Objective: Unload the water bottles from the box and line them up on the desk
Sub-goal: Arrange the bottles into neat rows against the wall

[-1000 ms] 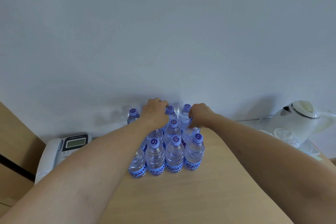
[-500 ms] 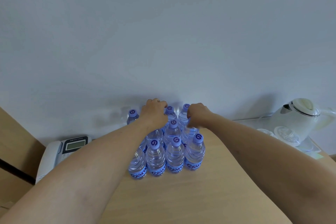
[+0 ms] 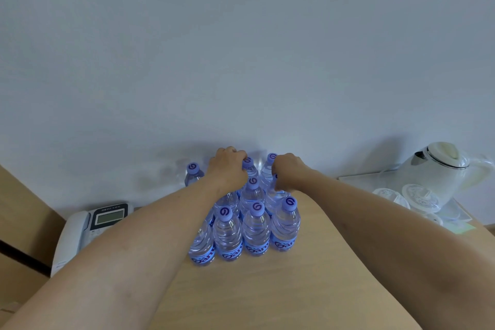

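Several clear water bottles (image 3: 256, 233) with purple caps and blue labels stand upright in tight rows on the light wooden desk (image 3: 267, 292), against the white wall. My left hand (image 3: 227, 169) is closed over the top of a bottle in the back rows, hiding its cap. Closed around the neck of a bottle (image 3: 276, 194) in the middle row at the right is my right hand (image 3: 288, 173). A lone bottle (image 3: 193, 174) stands at the back left. The box is not in view.
A white desk phone (image 3: 88, 230) sits left of the bottles. At the right, a white kettle (image 3: 439, 171) stands on a tray with upturned glass cups (image 3: 417, 197). Wooden panelling (image 3: 21, 222) rises at the far left.
Both hands stay on the same bottle tops. My right hand has shifted slightly left and down onto its bottle; the bottles stand as before.
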Tool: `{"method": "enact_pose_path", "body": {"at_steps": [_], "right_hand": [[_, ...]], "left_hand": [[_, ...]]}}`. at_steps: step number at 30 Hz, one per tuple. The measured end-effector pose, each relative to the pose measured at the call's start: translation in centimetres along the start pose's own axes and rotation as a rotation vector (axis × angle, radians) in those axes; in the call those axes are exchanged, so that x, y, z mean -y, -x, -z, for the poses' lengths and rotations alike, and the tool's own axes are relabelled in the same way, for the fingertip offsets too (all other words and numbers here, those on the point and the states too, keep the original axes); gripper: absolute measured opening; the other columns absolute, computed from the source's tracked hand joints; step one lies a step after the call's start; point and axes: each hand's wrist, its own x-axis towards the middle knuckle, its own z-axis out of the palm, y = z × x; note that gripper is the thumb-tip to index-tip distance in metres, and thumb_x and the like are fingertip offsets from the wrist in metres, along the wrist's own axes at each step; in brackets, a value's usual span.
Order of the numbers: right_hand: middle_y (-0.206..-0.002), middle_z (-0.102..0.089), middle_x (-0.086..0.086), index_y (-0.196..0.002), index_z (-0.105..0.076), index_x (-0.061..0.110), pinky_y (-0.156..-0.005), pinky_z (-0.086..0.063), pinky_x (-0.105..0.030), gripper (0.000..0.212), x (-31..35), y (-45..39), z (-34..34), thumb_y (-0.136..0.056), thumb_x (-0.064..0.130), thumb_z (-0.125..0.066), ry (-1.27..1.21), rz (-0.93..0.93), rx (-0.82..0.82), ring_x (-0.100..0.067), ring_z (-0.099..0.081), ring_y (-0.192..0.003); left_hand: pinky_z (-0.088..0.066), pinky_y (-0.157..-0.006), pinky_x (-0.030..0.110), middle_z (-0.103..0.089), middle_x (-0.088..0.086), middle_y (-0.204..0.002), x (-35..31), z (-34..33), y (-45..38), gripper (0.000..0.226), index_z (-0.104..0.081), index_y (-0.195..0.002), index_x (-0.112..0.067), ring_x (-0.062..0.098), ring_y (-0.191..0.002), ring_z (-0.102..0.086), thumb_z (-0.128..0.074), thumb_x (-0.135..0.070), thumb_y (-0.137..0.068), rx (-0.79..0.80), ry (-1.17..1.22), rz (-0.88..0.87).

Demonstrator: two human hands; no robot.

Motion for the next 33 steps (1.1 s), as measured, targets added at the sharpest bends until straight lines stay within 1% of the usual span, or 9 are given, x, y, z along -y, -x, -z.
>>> {"method": "enact_pose_path", "body": {"at_steps": [2,4,6,7,15,21,23,27,33], "right_hand": [[-0.063,-0.047,-0.004,-0.062,-0.049,0.011,-0.048,-0.036,-0.026,0.030,-0.01,0.00,0.00,-0.074,0.013,-0.075,-0.008,-0.010,0.009,-0.024,-0.048,-0.067],[-0.082,-0.064,-0.009,-0.083,-0.068,0.005,-0.058,-0.050,-0.031,0.013,-0.13,-0.06,0.10,-0.076,0.012,-0.075,-0.003,0.006,0.012,-0.027,-0.060,-0.078],[-0.104,-0.069,-0.012,-0.108,-0.071,0.004,-0.076,-0.056,-0.037,0.031,-0.24,-0.13,-0.02,-0.077,0.008,-0.071,0.013,0.032,0.011,-0.029,-0.065,-0.095],[-0.108,-0.069,-0.012,-0.112,-0.070,0.005,-0.080,-0.055,-0.037,0.035,-0.29,-0.15,-0.10,-0.077,0.006,-0.069,0.019,0.045,0.008,-0.029,-0.064,-0.099],[-0.108,-0.063,-0.007,-0.110,-0.072,0.017,-0.065,-0.044,-0.025,0.036,-0.29,-0.04,-0.11,-0.082,0.000,-0.057,-0.014,0.092,-0.027,-0.022,-0.055,-0.079],[-0.104,-0.062,-0.004,-0.109,-0.072,0.018,-0.063,-0.042,-0.025,0.035,-0.47,-0.18,-0.04,-0.081,0.001,-0.059,-0.003,0.115,-0.016,-0.021,-0.055,-0.082],[-0.106,-0.063,-0.005,-0.107,-0.073,0.019,-0.063,-0.043,-0.025,0.035,-0.59,-0.22,-0.07,-0.082,0.000,-0.058,-0.015,0.120,-0.022,-0.020,-0.054,-0.080],[-0.112,-0.064,-0.004,-0.102,-0.075,0.021,-0.071,-0.052,-0.028,0.037,-0.62,-0.38,-0.11,-0.080,-0.002,-0.056,-0.028,0.138,-0.029,-0.024,-0.062,-0.093],[-0.111,-0.060,-0.006,-0.098,-0.075,0.022,-0.068,-0.055,-0.032,0.037,-0.73,-0.73,0.06,-0.076,-0.005,-0.061,-0.044,0.119,-0.006,-0.024,-0.061,-0.084]], "left_hand": [[-0.043,-0.096,0.041,-0.051,0.009,-0.128,-0.11,-0.11,0.08,0.044,-0.053,-0.131,-0.017,0.030,-0.120,-0.041,-0.053,-0.016,-0.087,0.002,0.004,-0.004],[-0.043,-0.097,0.041,-0.051,0.009,-0.128,-0.21,-0.14,0.14,0.044,-0.053,-0.131,-0.017,0.030,-0.121,-0.041,-0.053,-0.016,-0.087,0.003,0.004,-0.005],[-0.043,-0.097,0.041,-0.050,0.009,-0.129,-0.20,-0.11,0.22,0.045,-0.053,-0.132,-0.017,0.030,-0.122,-0.041,-0.053,-0.016,-0.087,0.002,0.004,-0.001],[-0.043,-0.097,0.041,-0.050,0.009,-0.129,-0.18,-0.09,0.26,0.045,-0.053,-0.132,-0.017,0.030,-0.122,-0.041,-0.053,-0.017,-0.087,0.000,0.003,0.001],[-0.044,-0.096,0.041,-0.051,0.009,-0.128,-0.12,-0.01,0.45,0.044,-0.054,-0.131,-0.017,0.030,-0.120,-0.041,-0.054,-0.018,-0.087,-0.015,0.008,0.014],[-0.044,-0.096,0.043,-0.051,0.010,-0.129,0.15,-0.19,0.47,0.045,-0.053,-0.132,-0.017,0.031,-0.121,-0.041,-0.054,-0.019,-0.087,-0.013,0.007,0.020],[-0.044,-0.096,0.042,-0.051,0.010,-0.129,0.25,-0.19,0.37,0.045,-0.053,-0.132,-0.017,0.031,-0.120,-0.042,-0.054,-0.020,-0.088,-0.016,0.005,0.021],[-0.044,-0.095,0.041,-0.051,0.009,-0.129,0.40,-0.15,0.16,0.044,-0.053,-0.131,-0.018,0.030,-0.120,-0.042,-0.055,-0.020,-0.088,-0.016,0.007,0.026],[-0.042,-0.094,0.040,-0.050,0.008,-0.130,0.35,0.18,-0.46,0.045,-0.053,-0.131,-0.019,0.029,-0.123,-0.040,-0.055,-0.017,-0.086,-0.014,0.022,0.031]]}}
